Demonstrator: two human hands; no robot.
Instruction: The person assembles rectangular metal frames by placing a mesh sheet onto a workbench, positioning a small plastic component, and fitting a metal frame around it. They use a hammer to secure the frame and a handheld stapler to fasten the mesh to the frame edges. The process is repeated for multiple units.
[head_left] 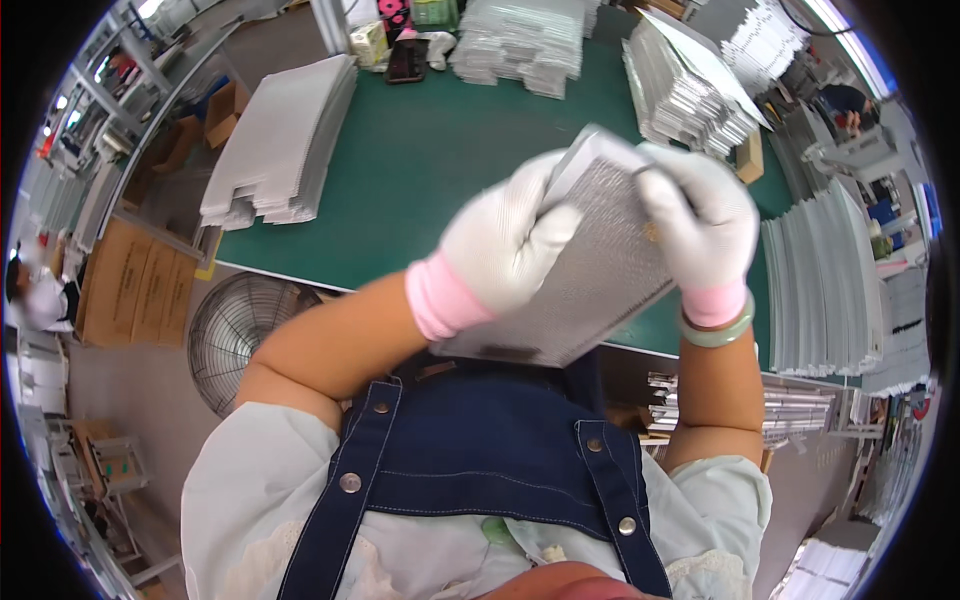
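Gloved left hand (510, 240) and right hand (700, 225) both clenched on grey flat-folded carton blank (600, 280), held tilted above green table (420, 160) edge. Risk: thin edge grip slipping, blank dropping floorward.

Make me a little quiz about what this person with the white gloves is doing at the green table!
1. True or false: both gloved hands are on the flat grey mesh panel.
2. What stands on the floor beside the green table, on the person's left? A) a round wire fan B) a bicycle C) a bucket
3. Fill in: the right hand has a pale green ____ on its wrist.

Key
1. True: the left hand grips the panel's left edge and the right hand pinches its upper right part.
2. A, the fan.
3. Bangle.
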